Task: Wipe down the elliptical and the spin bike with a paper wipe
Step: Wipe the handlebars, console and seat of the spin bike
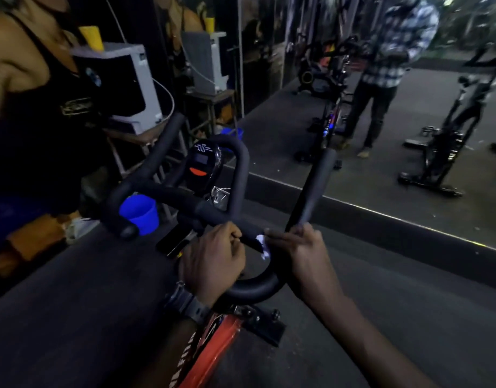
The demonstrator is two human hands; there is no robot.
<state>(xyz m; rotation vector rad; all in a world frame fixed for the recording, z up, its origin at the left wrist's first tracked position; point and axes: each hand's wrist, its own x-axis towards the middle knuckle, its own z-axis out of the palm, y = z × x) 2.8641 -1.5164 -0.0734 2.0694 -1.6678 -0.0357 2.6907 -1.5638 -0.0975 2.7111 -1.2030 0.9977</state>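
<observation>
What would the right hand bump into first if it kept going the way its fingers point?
Probably the white paper wipe it is pinching on the handlebar, then the left hand just beyond. Depth is hard to judge here.

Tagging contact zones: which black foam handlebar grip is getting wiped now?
The near curved black foam grip, where the right hand presses the white paper wipe and the left hand holds on. The far upright black grip is untouched.
</observation>
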